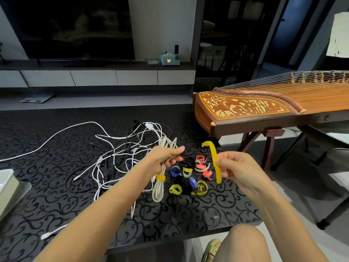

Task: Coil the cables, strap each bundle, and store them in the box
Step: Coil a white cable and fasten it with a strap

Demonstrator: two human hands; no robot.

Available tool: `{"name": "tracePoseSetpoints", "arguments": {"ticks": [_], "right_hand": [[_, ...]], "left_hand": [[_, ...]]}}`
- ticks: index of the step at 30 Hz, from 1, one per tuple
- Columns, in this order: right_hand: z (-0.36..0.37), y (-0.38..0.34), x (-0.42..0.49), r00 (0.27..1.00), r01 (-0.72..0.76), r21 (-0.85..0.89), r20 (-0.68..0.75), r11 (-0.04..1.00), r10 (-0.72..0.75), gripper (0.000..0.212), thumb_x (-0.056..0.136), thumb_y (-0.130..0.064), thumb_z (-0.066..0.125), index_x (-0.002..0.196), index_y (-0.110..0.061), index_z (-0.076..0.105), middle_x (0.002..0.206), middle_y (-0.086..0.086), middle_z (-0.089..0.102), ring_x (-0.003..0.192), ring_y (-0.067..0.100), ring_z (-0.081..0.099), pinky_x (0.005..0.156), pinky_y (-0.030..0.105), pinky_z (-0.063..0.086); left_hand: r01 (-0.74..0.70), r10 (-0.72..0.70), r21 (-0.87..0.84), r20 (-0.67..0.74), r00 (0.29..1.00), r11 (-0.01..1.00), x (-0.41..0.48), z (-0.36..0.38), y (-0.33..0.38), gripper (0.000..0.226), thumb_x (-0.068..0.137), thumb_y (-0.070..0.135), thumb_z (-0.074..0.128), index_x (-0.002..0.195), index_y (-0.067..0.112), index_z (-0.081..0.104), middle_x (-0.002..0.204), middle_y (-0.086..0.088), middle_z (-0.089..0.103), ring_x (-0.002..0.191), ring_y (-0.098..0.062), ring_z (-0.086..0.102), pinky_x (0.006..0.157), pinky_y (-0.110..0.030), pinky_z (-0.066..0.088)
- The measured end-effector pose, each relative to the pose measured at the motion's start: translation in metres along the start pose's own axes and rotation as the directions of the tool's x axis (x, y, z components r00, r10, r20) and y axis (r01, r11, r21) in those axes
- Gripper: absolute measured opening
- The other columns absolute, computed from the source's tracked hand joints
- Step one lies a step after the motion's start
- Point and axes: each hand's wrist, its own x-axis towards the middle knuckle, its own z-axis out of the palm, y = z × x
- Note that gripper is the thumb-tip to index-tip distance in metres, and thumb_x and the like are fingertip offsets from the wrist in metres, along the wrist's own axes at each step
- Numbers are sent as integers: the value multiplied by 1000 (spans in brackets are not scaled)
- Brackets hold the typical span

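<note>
My left hand (166,157) grips a coiled white cable bundle (159,188) above the patterned black mat (56,195). One yellow strap (160,178) is wrapped around the bundle just below that hand. My right hand (238,167) pinches a second, loose yellow strap (214,159), which stands upright with a curled top. A tangle of white and black cables (120,150) lies on the mat beyond and left of my left hand. Several curled straps (190,176) in yellow, blue, pink and black lie between my hands.
A pale box corner (5,188) sits at the left edge of the mat. A wooden zither (255,108) on a stand rises to the right. A TV console (94,76) runs along the far wall. My knee (243,241) shows at the bottom.
</note>
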Motion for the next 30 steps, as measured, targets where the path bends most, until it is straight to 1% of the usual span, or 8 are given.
{"name": "tracePoseSetpoints", "arguments": {"ticks": [5, 9, 15, 19, 23, 26, 28, 30], "right_hand": [[55, 15, -2, 993, 113, -64, -36, 992, -115, 17, 89, 0, 58, 79, -11, 64, 61, -5, 60, 50, 2, 51, 52, 14, 40], [102, 25, -14, 978, 208, -209, 59, 955, -200, 8, 89, -6, 60, 86, -12, 64, 76, -3, 62, 66, 3, 54, 63, 13, 42], [125, 8, -19, 976, -54, 263, 217, 963, -4, 18, 88, -15, 59, 94, -1, 68, 85, 10, 65, 67, 13, 54, 55, 23, 43], [135, -4, -13, 989, -51, 172, 145, 984, 26, 32, 91, -36, 58, 82, -7, 69, 63, -1, 52, 55, 9, 41, 49, 22, 32], [141, -11, -12, 993, 53, 179, 92, 982, -70, 21, 87, -18, 65, 71, -5, 66, 54, 2, 45, 49, 11, 38, 41, 18, 30], [132, -13, -13, 996, 93, 216, -19, 972, -91, 19, 88, -13, 64, 79, 4, 65, 54, 5, 52, 40, 5, 46, 38, 14, 36], [122, -12, -14, 992, 123, 215, -48, 969, -115, 18, 87, -9, 63, 82, 9, 65, 61, 10, 60, 45, 6, 57, 44, 13, 45], [113, -7, -16, 992, 128, 176, -19, 976, -126, 16, 86, -4, 63, 82, 12, 64, 68, 15, 65, 56, 12, 66, 54, 15, 52]], "left_hand": [[27, 30, -325, 171, 985, 945, -54, -17, 8, 13, 82, 10, 66, 83, 4, 55, 76, -10, 68, 44, -6, 47, 31, -10, 29], [-245, 248, -187, -8, 969, 951, -82, -28, 0, 24, 72, -5, 73, 81, 6, 53, 57, -2, 58, 39, -5, 45, 32, -13, 27], [-339, 339, 14, -63, 939, 941, -113, -56, -3, 30, 67, -13, 74, 75, 9, 55, 56, -1, 54, 46, -12, 49, 40, -17, 33], [-380, 381, 159, 21, 924, 911, -129, -68, -2, 33, 70, -12, 73, 57, 17, 63, 54, 5, 60, 50, -11, 51, 45, -17, 37], [-325, 311, 142, 112, 944, 935, -138, -80, -1, 25, 74, -14, 67, 73, 10, 60, 63, -1, 59, 52, -10, 53, 49, -18, 38], [-125, 139, -79, 206, 969, 989, -134, -102, 3, 33, 78, -27, 47, 92, 1, 58, 85, -15, 66, 71, -17, 65, 66, -23, 53], [-43, 86, -206, 205, 975, 978, -128, -115, 0, 37, 80, -31, 37, 102, -4, 52, 93, -23, 64, 82, -24, 67, 72, -26, 57], [-94, 114, -125, 169, 979, 988, -124, -124, -7, 36, 82, -30, 39, 99, -2, 52, 88, -19, 61, 77, -20, 67, 68, -23, 57]]}}
